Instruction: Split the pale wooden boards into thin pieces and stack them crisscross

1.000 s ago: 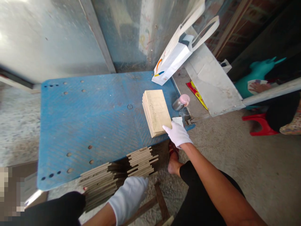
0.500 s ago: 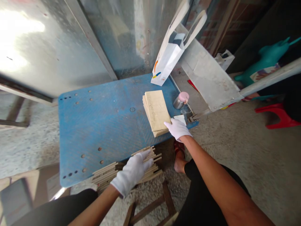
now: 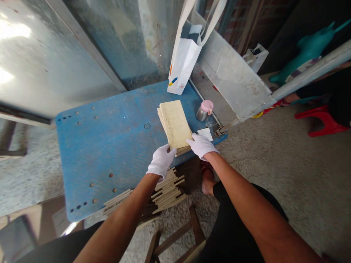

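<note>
Our left hand [image 3: 161, 160] and right hand [image 3: 201, 145] touch the near end of the board stack [image 3: 175, 124], at the worktop's [image 3: 109, 146] near right edge. We cannot tell if either grip is closed. An uneven pull could spill boards off that edge.

Left hand up to the stack
The left hand [image 3: 161, 161] has left the lower slats [image 3: 164, 190] and now touches the stack [image 3: 175, 124] on the tabletop [image 3: 109, 146].

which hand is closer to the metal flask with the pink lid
Right. The right hand sits in front of the pink-lidded metal flask; the left hand is farther, across the pale wooden board stack.
</note>
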The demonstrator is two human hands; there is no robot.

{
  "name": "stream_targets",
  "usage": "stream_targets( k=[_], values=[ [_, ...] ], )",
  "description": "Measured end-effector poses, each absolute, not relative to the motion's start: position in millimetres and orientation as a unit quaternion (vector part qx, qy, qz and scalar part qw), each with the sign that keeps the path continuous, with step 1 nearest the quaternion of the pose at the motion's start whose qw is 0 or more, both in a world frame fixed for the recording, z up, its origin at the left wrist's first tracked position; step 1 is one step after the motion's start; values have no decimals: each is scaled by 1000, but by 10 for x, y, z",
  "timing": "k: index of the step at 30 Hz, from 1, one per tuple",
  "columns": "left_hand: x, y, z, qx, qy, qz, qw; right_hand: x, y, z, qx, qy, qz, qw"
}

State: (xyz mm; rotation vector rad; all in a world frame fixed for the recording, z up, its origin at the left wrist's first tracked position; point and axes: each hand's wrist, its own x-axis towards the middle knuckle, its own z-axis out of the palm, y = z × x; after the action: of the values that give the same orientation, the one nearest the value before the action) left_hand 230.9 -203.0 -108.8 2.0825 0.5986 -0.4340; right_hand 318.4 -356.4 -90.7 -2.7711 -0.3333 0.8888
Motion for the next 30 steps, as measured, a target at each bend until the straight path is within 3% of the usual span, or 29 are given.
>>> stream_targets(
  k=[6,18,30],
  values=[
    [2250,-2175,-1092,812,268,-171,489,3244,-3623,-963,-940,-106,305,108],
    [2259,-2338,-973,858,221,-225,406,3332,-3678,-963,-948,-81,294,93],
    [2164,-2555,-925,831,272,-215,435,3304,-3717,-868,-947,-76,303,73]
  ],
)
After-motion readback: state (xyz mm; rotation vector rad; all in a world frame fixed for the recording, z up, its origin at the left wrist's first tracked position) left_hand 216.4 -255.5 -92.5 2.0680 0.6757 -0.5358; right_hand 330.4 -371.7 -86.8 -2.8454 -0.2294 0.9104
